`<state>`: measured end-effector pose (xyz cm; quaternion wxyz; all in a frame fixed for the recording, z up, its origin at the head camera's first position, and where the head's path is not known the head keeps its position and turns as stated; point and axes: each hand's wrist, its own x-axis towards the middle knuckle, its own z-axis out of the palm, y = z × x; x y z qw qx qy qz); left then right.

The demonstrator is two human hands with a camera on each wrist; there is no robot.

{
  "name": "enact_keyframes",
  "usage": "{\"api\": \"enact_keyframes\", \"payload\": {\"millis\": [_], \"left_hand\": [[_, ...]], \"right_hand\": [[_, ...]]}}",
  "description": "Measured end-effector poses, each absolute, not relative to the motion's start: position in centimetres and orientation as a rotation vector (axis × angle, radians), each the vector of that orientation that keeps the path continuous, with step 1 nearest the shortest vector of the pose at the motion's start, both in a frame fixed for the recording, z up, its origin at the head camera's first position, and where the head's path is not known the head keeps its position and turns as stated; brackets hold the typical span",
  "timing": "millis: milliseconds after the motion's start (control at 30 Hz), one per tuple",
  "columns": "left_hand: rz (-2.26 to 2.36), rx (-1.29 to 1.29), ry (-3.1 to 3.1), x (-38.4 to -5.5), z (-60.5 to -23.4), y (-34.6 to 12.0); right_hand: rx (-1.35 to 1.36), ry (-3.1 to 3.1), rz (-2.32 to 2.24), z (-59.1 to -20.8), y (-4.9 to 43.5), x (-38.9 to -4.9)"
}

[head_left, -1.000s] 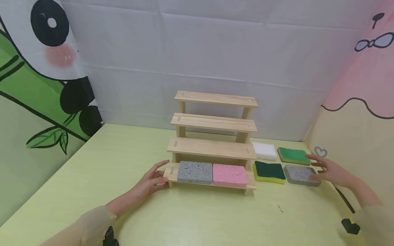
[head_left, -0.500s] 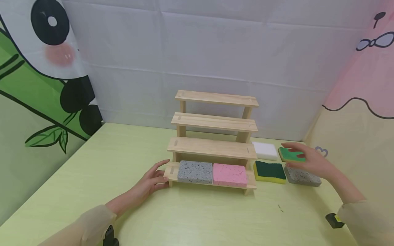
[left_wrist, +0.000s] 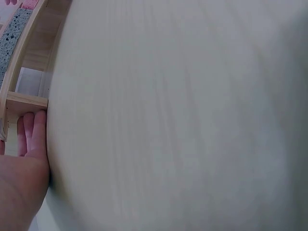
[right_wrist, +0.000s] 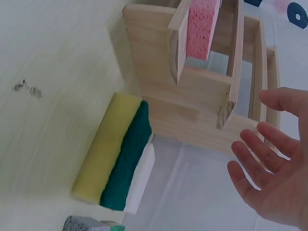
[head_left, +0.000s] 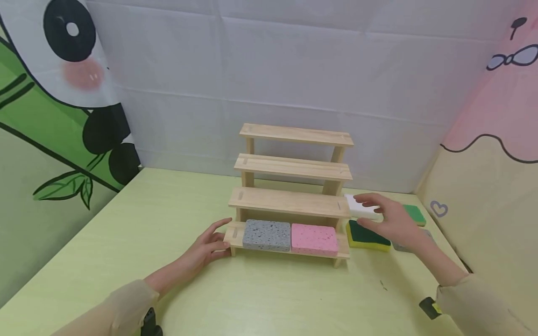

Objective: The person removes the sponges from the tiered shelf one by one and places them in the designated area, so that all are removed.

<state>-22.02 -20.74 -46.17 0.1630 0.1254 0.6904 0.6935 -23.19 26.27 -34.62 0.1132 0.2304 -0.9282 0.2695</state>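
A wooden stepped display stand (head_left: 290,200) stands on the pale table. On its bottom shelf lie a grey speckled sponge (head_left: 266,234) and a pink sponge (head_left: 314,239), side by side. My left hand (head_left: 204,249) holds the left end of that shelf, thumb at the shelf edge; in the left wrist view its fingers (left_wrist: 32,132) reach the side leg. My right hand (head_left: 392,221), holding nothing, hovers with spread fingers above a yellow sponge with a dark green top (head_left: 366,234) and partly covers a white sponge (head_left: 357,206).
Right of the stand, a green sponge (head_left: 415,214) and a second grey sponge (head_left: 428,238) lie partly hidden by my right hand and forearm. A white sheet (head_left: 294,70) hangs behind the stand. A printed panel (head_left: 496,196) borders the table on the right.
My right hand has moved left, from above the second grey sponge and green sponge to over the white and dark green ones. My left hand and the stand have stayed put.
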Motion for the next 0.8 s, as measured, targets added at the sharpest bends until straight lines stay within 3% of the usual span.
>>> {"api": "enact_keyframes", "payload": {"millis": [800], "left_hand": [[1.979, 0.331, 1.962, -21.8, -45.9, -20.7]], "right_hand": [[0.791, -2.749, 1.051, -35.8, 16.1, -20.8]]}}
